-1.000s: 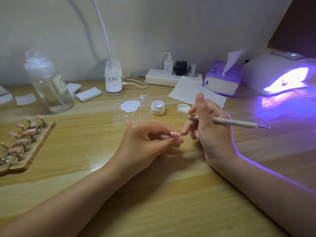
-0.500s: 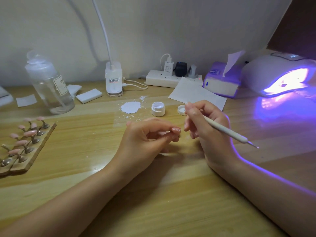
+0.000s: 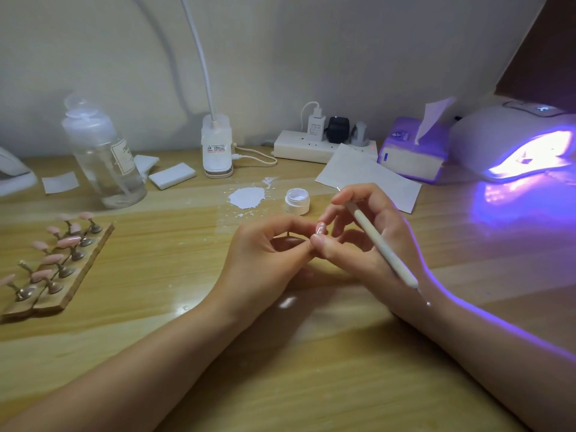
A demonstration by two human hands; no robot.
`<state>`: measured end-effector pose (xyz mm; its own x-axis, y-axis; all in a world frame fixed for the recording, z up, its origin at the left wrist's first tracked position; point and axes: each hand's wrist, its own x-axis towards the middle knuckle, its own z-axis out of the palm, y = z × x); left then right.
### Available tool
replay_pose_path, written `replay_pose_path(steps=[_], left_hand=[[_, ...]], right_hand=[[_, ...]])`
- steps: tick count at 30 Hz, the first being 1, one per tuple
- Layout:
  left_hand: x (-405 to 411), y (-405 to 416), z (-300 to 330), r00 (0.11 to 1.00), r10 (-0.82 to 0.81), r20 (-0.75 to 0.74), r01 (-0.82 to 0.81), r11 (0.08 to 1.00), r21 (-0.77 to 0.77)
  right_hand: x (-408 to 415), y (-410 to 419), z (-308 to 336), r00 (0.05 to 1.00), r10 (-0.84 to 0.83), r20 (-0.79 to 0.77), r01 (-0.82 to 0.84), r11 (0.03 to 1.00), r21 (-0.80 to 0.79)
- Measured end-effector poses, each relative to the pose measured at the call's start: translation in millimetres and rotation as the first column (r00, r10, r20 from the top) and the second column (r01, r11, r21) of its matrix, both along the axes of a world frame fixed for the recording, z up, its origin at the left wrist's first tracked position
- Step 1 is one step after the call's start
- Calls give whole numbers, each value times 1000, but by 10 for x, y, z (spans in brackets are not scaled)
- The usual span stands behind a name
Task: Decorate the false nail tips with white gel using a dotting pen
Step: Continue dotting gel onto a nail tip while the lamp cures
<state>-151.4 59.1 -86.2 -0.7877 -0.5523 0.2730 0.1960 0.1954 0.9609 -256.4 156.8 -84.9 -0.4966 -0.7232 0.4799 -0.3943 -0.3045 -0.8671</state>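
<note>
I see two hands: left hand (image 3: 265,251) pinching one nail tip (image 3: 320,228), right hand (image 3: 367,235) gripping one pen (image 3: 378,241), one gel jar (image 3: 297,201) beyond.

Two hands: left hand (image 3: 265,247) and right hand (image 3: 371,235). One dotting pen (image 3: 378,241), one open gel jar (image 3: 297,201), one clear bottle (image 3: 103,154) at ten o'clock. One wooden holder (image 3: 78,269) at nine o'clock carries about ten pink nail tips (image 3: 67,242); one lit nail lamp (image 3: 523,145) at two o'clock.
</note>
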Motion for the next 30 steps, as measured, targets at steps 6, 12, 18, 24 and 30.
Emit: replay_pose_path(steps=[6,12,18,24,30], left_hand=[[-11,-7,-16,1000,1,-9,-1,1000,-4],[-3,10,1,999,-42,2,42,999,-6],[-12,15,-13,993,29,-114,-43,992,-119],[25,-62,56,933,143,-331,-258,907,-333],[37,-371,94,966,213,-148,-259,821,-508]], right_hand=[[15,-8,-6,998,-55,-41,54,998,-16],[-35,-9,-8,990,-114,78,120,989,-82],[-180,-18,29,977,-200,74,208,970,-123],[-206,-41,-30,980,-179,-91,183,982,43],[-168,-51,-26,965,-110,-236,141,983,120]])
